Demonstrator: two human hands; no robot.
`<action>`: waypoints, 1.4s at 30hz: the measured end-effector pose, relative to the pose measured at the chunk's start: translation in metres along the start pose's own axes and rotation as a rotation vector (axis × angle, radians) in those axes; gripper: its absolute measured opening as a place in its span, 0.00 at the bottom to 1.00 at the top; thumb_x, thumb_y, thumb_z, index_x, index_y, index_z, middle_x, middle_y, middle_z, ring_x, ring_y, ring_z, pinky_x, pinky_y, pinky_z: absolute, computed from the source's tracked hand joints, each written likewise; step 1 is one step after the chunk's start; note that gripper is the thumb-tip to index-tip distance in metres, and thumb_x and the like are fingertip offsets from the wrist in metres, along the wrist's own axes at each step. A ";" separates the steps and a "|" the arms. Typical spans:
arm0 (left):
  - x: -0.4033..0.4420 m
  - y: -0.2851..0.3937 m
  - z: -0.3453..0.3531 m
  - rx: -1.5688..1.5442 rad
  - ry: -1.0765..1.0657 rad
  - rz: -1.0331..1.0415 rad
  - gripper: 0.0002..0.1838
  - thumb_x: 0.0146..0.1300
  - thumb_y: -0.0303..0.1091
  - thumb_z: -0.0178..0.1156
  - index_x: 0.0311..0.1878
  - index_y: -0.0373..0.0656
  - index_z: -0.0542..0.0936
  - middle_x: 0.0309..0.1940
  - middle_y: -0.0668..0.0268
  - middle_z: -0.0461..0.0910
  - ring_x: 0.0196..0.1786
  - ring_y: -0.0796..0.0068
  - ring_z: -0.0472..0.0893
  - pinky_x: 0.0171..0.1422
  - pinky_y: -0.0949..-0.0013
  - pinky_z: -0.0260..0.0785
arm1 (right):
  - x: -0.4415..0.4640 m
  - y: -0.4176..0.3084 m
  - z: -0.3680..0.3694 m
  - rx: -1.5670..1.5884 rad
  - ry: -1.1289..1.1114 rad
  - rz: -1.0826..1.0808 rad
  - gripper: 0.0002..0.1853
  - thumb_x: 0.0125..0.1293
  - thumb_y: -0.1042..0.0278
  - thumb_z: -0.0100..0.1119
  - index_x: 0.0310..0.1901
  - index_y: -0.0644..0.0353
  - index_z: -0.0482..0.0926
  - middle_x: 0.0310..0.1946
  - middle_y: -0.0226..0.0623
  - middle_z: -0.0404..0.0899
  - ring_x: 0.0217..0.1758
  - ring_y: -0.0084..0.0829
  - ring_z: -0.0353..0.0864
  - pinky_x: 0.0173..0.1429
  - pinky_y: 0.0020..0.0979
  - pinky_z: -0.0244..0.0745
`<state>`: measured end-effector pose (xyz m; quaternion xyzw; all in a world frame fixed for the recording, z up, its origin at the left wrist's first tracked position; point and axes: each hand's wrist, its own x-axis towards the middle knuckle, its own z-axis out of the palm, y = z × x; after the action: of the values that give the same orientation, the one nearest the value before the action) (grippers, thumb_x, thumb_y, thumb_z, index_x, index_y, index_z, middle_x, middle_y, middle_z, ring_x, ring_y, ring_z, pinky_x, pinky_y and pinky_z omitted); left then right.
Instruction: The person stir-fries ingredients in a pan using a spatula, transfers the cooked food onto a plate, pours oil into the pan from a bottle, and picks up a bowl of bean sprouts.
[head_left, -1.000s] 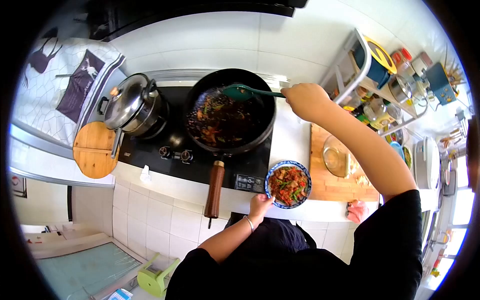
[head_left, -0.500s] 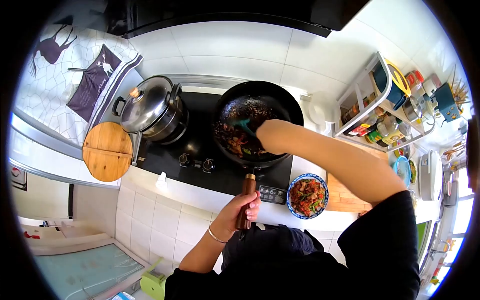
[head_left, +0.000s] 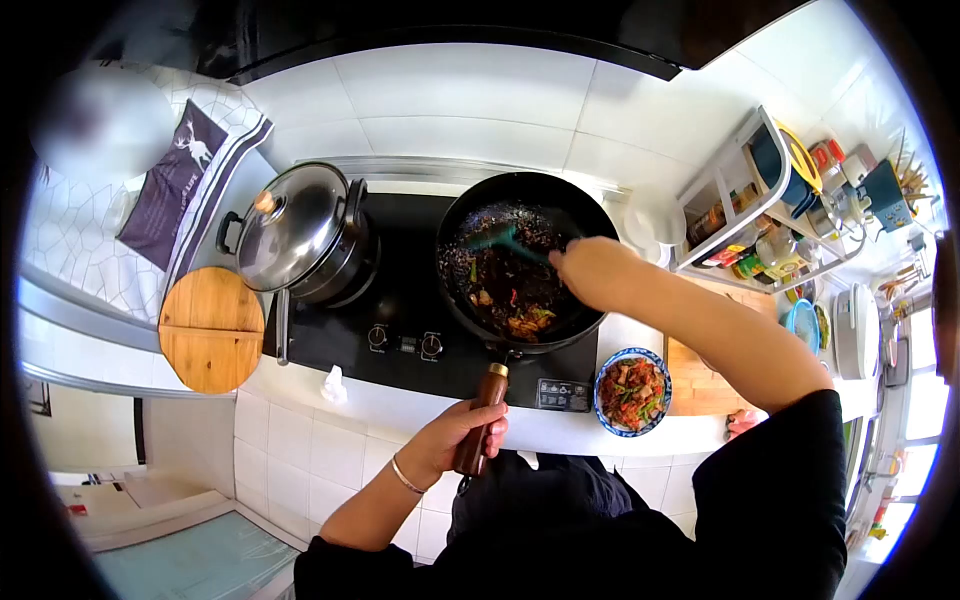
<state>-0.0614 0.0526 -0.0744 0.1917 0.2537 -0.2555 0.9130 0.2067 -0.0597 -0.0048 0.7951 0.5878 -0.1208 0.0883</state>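
Note:
My left hand [head_left: 462, 438] is wrapped round the brown wooden handle [head_left: 484, 412] of a black wok [head_left: 540, 340] on the stove. In my right hand [head_left: 598, 272] is a dark green spatula [head_left: 500, 238], its head down inside the wok near the far left part. Bits of food and dark sauce [head_left: 528, 320] lie on the wok's bottom, mostly at the near side. To the right of the handle, a blue-and-white bowl [head_left: 633, 391] full of cooked meat and peppers stands on the counter edge, touched by neither hand.
Left of the wok stands a lidded steel pot [head_left: 292, 228], with a round wooden board [head_left: 211, 330] beside it. A wooden cutting board [head_left: 700, 380] lies beyond the bowl. A rack [head_left: 722, 190] with bottles stands at the back right. A white crumpled item [head_left: 334, 386] sits at the front.
My left hand has left the bowl and taken hold of the wok handle. My right hand has brought the spatula lower into the wok. The view has shifted.

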 end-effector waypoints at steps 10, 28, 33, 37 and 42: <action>0.011 0.000 0.008 0.401 0.343 -0.015 0.10 0.55 0.25 0.58 0.29 0.46 0.66 0.17 0.73 0.66 0.16 0.83 0.66 0.19 0.75 0.62 | -0.099 0.001 -0.069 -0.095 -0.041 0.015 0.14 0.60 0.67 0.53 0.47 0.53 0.79 0.31 0.39 0.76 0.36 0.42 0.79 0.38 0.41 0.74; 0.004 -0.137 0.074 0.719 0.473 0.235 0.08 0.54 0.24 0.57 0.31 0.42 0.66 0.14 0.69 0.66 0.13 0.79 0.67 0.18 0.73 0.62 | -0.293 0.047 0.013 -0.163 0.144 -0.040 0.26 0.53 0.69 0.54 0.58 0.48 0.72 0.35 0.33 0.74 0.31 0.34 0.79 0.31 0.34 0.74; 0.024 -0.165 0.094 0.783 0.525 0.261 0.08 0.54 0.23 0.57 0.31 0.41 0.66 0.15 0.69 0.67 0.14 0.79 0.68 0.18 0.74 0.62 | -0.307 0.027 0.034 0.111 0.397 0.199 0.25 0.55 0.73 0.52 0.57 0.46 0.72 0.34 0.34 0.73 0.32 0.35 0.79 0.31 0.35 0.74; 0.041 -0.185 0.100 0.824 0.537 0.350 0.08 0.55 0.24 0.57 0.31 0.41 0.66 0.16 0.69 0.68 0.15 0.81 0.69 0.19 0.75 0.64 | -0.315 0.018 0.077 0.168 0.505 0.077 0.24 0.55 0.73 0.53 0.56 0.46 0.72 0.34 0.34 0.72 0.34 0.35 0.79 0.34 0.35 0.75; 0.052 -0.201 0.101 0.845 0.566 0.362 0.09 0.55 0.24 0.58 0.32 0.40 0.66 0.16 0.70 0.69 0.15 0.81 0.69 0.19 0.75 0.64 | -0.362 0.045 0.115 -0.032 0.345 0.191 0.25 0.55 0.72 0.53 0.57 0.44 0.72 0.34 0.36 0.72 0.40 0.34 0.78 0.35 0.32 0.75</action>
<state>-0.0994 -0.1745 -0.0674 0.6443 0.3280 -0.1124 0.6817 0.1384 -0.4363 -0.0074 0.8547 0.5178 0.0356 0.0102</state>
